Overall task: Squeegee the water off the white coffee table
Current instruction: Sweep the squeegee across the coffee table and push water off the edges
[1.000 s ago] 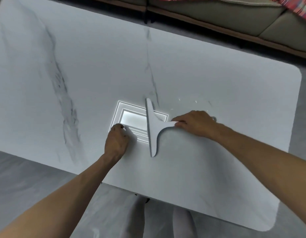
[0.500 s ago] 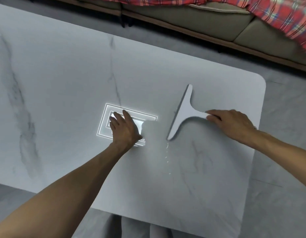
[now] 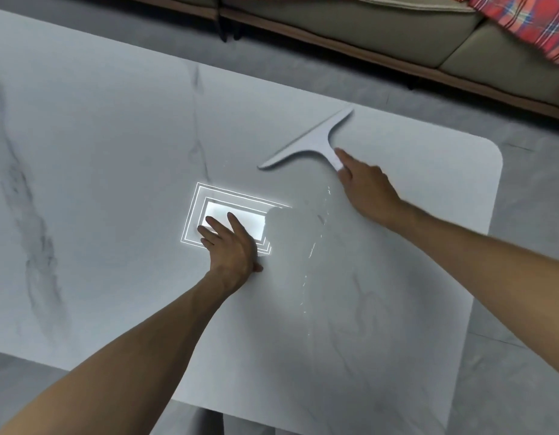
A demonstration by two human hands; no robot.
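The white marble coffee table (image 3: 115,146) fills most of the head view. A white T-shaped squeegee (image 3: 314,140) lies on its far right part, blade running diagonally from lower left to upper right. My right hand (image 3: 364,186) holds the end of the squeegee's handle, index finger stretched along it. A thin streak of water drops (image 3: 311,249) runs from below the handle toward the near edge. My left hand (image 3: 231,244) rests flat on the tabletop with fingers spread, left of the streak.
A bright rectangular light reflection (image 3: 234,215) shines on the table under my left fingers. A beige sofa (image 3: 381,23) with a red plaid blanket (image 3: 522,17) stands beyond the far edge. Grey floor (image 3: 522,309) lies to the right of the rounded corner.
My right hand has swept the squeegee from mid-table toward the far right corner, turning its blade and leaving a water streak. My left hand went from curled to flat.
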